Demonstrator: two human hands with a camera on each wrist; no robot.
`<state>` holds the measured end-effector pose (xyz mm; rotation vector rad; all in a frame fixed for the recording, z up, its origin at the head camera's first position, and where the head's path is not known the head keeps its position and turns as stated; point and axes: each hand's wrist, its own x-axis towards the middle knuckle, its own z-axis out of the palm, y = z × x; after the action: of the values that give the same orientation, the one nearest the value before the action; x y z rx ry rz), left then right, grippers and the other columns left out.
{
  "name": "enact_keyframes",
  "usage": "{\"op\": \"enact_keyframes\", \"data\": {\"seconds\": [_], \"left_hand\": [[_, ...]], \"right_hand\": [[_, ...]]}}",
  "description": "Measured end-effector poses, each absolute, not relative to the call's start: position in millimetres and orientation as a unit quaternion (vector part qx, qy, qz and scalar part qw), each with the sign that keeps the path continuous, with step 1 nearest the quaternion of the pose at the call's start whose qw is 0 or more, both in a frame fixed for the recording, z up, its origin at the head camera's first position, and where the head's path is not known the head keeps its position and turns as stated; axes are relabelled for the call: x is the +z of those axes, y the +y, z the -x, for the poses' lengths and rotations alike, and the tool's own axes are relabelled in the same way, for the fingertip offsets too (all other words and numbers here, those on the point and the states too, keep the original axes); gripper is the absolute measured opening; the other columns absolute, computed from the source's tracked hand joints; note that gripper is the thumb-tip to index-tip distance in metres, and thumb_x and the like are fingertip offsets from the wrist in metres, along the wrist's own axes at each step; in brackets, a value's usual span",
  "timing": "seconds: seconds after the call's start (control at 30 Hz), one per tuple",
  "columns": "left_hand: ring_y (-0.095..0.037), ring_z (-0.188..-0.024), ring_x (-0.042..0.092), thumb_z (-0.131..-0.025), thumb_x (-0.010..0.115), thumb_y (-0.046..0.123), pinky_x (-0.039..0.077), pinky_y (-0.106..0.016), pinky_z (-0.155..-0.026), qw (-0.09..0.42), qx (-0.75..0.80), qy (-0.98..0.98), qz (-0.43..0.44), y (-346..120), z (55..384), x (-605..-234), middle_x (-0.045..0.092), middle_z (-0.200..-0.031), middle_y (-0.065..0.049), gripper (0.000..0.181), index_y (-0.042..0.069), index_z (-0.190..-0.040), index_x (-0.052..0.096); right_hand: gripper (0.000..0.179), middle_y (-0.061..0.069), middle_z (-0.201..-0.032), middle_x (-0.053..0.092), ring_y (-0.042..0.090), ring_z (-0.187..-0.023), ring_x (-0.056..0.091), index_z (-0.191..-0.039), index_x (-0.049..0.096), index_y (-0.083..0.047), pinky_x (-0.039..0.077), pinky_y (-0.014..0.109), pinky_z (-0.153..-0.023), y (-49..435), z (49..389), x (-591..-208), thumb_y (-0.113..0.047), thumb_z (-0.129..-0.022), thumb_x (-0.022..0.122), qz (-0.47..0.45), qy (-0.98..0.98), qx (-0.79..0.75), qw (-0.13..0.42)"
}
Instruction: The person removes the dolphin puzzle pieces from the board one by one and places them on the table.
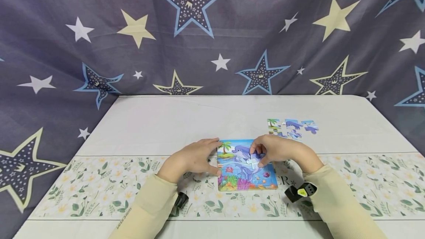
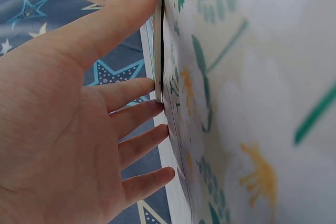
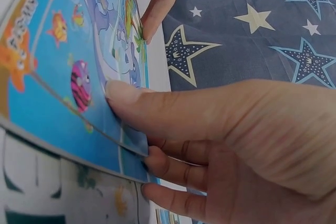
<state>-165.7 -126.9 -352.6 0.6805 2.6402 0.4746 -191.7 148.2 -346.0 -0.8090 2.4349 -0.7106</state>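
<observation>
A dolphin jigsaw puzzle in a flat tray (image 1: 247,187) lies on the table, with palm tree, coral and fish printed on it. My left hand (image 1: 196,158) is at its left edge; in the left wrist view the thumb and fingers are spread, and the thumb touches the tray's side. Over the puzzle's right half, my right hand (image 1: 279,148) pinches a blue puzzle piece (image 3: 134,139) between thumb and fingers. That piece sits slightly raised in the right wrist view, partly hidden by the thumb. A pale gap (image 1: 254,162) shows beside the right fingertips.
Several joined and loose puzzle pieces (image 1: 293,125) lie behind the right hand, partly covered by it. A flowered runner (image 1: 116,187) crosses the white table (image 1: 186,121). A star-patterned curtain (image 1: 212,17) hangs behind and at the sides.
</observation>
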Motion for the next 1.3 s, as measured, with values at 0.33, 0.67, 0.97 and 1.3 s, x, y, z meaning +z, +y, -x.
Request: {"op": "enact_keyframes", "data": {"seconds": [0.33, 0.67, 0.97, 1.3], "left_hand": [[-0.026, -0.148, 0.022, -0.083, 0.079, 0.044, 0.023, -0.05, -0.118, 0.188, 0.167, 0.938, -0.241, -126.2, 165.3, -352.0, 0.024, -0.162, -0.002, 0.091, 0.015, -0.156, 0.034], [-0.026, -0.148, 0.022, -0.083, 0.079, 0.044, 0.023, -0.049, -0.118, 0.188, 0.166, 0.937, -0.241, -125.8, 166.1, -352.4, 0.024, -0.163, -0.001, 0.091, 0.016, -0.156, 0.033], [-0.026, -0.148, 0.022, -0.083, 0.079, 0.043, 0.024, -0.05, -0.118, 0.188, 0.169, 0.937, -0.24, -125.9, 165.7, -351.5, 0.024, -0.162, -0.002, 0.091, 0.015, -0.156, 0.033], [-0.027, -0.148, 0.023, -0.082, 0.08, 0.042, 0.024, -0.051, -0.118, 0.184, 0.175, 0.938, -0.237, -126.8, 164.4, -352.1, 0.026, -0.162, -0.003, 0.091, 0.014, -0.155, 0.035]], "right_hand": [[0.028, 0.002, -0.088, 0.054, 0.017, -0.077, 0.045, -0.103, 0.064, -0.009, 0.042, 0.031, -0.067, 149.1, 191.8, -346.3, -0.003, -0.081, 0.081, 0.302, 0.885, -0.262, 0.238], [0.029, 0.001, -0.084, 0.058, 0.015, -0.072, 0.048, -0.101, 0.06, -0.01, 0.042, 0.029, -0.063, 151.4, 192.4, -345.4, -0.004, -0.081, 0.081, 0.318, 0.875, -0.277, 0.239], [0.025, -0.001, -0.078, 0.061, 0.014, -0.066, 0.048, -0.1, 0.062, -0.008, 0.041, 0.027, -0.059, 152.4, 192.5, -342.5, -0.002, -0.083, 0.079, 0.343, 0.858, -0.294, 0.246], [0.019, -0.003, -0.079, 0.064, 0.011, -0.066, 0.052, -0.098, 0.068, -0.007, 0.046, 0.026, -0.059, 151.5, 190.9, -339.8, -0.002, -0.083, 0.078, 0.327, 0.868, -0.277, 0.249]]}}
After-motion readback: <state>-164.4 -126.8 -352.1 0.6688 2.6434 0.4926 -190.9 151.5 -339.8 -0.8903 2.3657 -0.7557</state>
